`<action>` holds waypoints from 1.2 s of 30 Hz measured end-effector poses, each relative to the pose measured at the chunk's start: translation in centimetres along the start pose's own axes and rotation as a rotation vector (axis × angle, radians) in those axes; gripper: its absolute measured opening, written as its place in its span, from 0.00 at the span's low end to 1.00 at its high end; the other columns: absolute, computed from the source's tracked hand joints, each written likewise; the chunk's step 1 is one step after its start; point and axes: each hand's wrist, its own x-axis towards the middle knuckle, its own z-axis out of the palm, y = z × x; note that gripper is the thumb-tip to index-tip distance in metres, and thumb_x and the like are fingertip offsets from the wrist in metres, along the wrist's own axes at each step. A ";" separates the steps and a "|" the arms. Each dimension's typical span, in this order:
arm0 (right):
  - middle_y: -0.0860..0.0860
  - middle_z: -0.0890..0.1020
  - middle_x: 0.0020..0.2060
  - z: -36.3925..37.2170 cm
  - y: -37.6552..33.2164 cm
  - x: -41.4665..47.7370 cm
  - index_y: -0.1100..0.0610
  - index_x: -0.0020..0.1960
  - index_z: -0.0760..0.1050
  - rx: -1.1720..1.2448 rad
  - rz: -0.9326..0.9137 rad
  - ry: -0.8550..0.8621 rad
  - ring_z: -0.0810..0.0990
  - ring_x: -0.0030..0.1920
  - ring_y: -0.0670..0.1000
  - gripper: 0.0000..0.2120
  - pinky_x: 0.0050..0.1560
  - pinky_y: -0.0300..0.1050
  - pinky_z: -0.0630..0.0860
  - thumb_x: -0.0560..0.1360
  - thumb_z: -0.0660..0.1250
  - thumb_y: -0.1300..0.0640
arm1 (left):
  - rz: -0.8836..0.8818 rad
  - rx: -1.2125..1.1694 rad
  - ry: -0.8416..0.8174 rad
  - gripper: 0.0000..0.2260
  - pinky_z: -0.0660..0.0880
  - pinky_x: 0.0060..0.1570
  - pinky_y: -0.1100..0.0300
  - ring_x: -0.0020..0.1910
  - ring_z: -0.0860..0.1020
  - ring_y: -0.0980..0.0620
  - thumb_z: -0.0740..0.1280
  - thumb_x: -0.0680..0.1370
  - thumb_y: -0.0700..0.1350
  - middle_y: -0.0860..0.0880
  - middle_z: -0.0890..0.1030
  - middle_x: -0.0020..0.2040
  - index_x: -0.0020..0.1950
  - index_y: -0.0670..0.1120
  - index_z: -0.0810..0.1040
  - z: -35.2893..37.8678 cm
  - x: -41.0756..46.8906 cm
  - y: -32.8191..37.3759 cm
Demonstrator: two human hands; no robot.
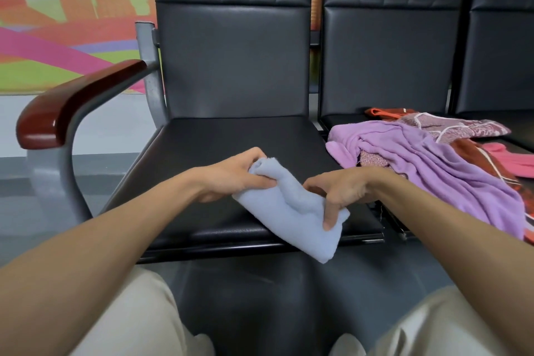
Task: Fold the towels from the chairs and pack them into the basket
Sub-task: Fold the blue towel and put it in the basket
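Blue towel slanting upper-left to lower-right, left hand, right hand pinching ends

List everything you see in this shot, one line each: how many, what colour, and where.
light blue towel: one, pale blue, partly folded, held over the front of the left seat
purple towel: one, lilac, crumpled on the middle seat
patterned cloth: one, mauve with pale lines, behind the purple towel
red-orange cloth: count unclear, showing behind and under the pile
pink towel: one, pink, right edge of the pile
chairs: three, black, rightmost partly in view
armrest: one, reddish-brown on grey frame, far left
mural: one, multicoloured, wall at left
trousers: beige, bottom of frame
left hand: one, grips the light blue towel's far end
right hand: one, pinches its right end
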 end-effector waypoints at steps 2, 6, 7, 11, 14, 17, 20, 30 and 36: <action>0.52 0.81 0.55 0.1 0.6 -0.2 0.57 0.61 0.72 0.076 -0.070 -0.021 0.81 0.56 0.53 0.29 0.48 0.41 0.78 0.62 0.75 0.66 | 0.095 -0.075 0.015 0.13 0.73 0.47 0.58 0.46 0.77 0.56 0.73 0.73 0.41 0.51 0.79 0.48 0.51 0.47 0.71 -0.3 -0.3 0.2; 0.52 0.83 0.53 0.2 0.6 -0.3 0.58 0.59 0.76 0.133 -0.189 0.041 0.82 0.53 0.52 0.23 0.48 0.42 0.78 0.64 0.75 0.66 | 0.168 -0.115 0.059 0.16 0.75 0.51 0.59 0.50 0.80 0.55 0.74 0.72 0.36 0.48 0.82 0.51 0.56 0.46 0.76 -1.5 -1.3 0.7; 0.51 0.83 0.51 0.2 0.5 -0.2 0.58 0.57 0.77 0.135 -0.207 0.083 0.82 0.50 0.51 0.20 0.45 0.41 0.78 0.66 0.75 0.66 | 0.168 -0.111 0.077 0.16 0.76 0.51 0.60 0.51 0.80 0.55 0.74 0.72 0.36 0.48 0.83 0.53 0.57 0.47 0.78 -1.9 -1.6 0.8; 0.48 0.82 0.43 0.0 -1.3 0.6 0.56 0.51 0.78 0.059 -0.284 0.329 0.79 0.43 0.48 0.15 0.40 0.41 0.76 0.67 0.77 0.62 | 0.140 -0.135 0.275 0.10 0.76 0.47 0.62 0.50 0.81 0.53 0.73 0.73 0.41 0.47 0.84 0.52 0.54 0.45 0.81 -3.8 -3.1 0.6; 0.46 0.83 0.43 -0.1 -4.4 0.9 0.50 0.49 0.80 -0.067 -0.322 0.491 0.81 0.44 0.49 0.15 0.45 0.45 0.77 0.64 0.78 0.54 | 0.116 -0.076 0.437 0.08 0.76 0.49 0.60 0.51 0.81 0.55 0.70 0.76 0.45 0.52 0.83 0.51 0.54 0.47 0.80 -5.3 -5.7 -0.3; 0.44 0.82 0.41 0.9 -9.2 0.9 0.48 0.49 0.80 -0.135 -0.397 0.553 0.78 0.42 0.44 0.14 0.40 0.37 0.71 0.64 0.78 0.50 | 0.069 -0.034 0.604 0.11 0.80 0.48 0.55 0.51 0.81 0.54 0.69 0.76 0.52 0.53 0.83 0.52 0.56 0.50 0.79 -7.4 -9.6 -1.5; 0.47 0.82 0.41 2.5 -14.8 1.0 0.50 0.49 0.82 -0.198 -0.504 0.538 0.78 0.41 0.47 0.14 0.40 0.40 0.71 0.64 0.78 0.50 | -0.006 -0.058 0.813 0.17 0.79 0.43 0.57 0.49 0.81 0.51 0.72 0.73 0.56 0.50 0.82 0.50 0.54 0.45 0.80 -9.8 -14.1 -2.7; 0.61 0.82 0.50 14.4 -29.6 4.3 0.67 0.53 0.77 -0.158 -0.574 0.123 0.81 0.49 0.60 0.22 0.55 0.55 0.75 0.79 0.63 0.47 | -0.281 -0.560 1.087 0.18 0.78 0.48 0.54 0.54 0.80 0.46 0.68 0.77 0.46 0.43 0.80 0.58 0.62 0.38 0.73 -12.1 -31.7 -11.9; 0.59 0.69 0.38 25.5 -33.8 6.7 0.61 0.42 0.68 -0.154 -0.486 -0.192 0.67 0.35 0.53 0.04 0.30 0.36 0.67 0.76 0.59 0.63 | -0.518 -0.462 1.064 0.12 0.78 0.41 0.57 0.42 0.80 0.47 0.70 0.75 0.39 0.38 0.81 0.48 0.53 0.32 0.79 -9.7 -41.7 -19.8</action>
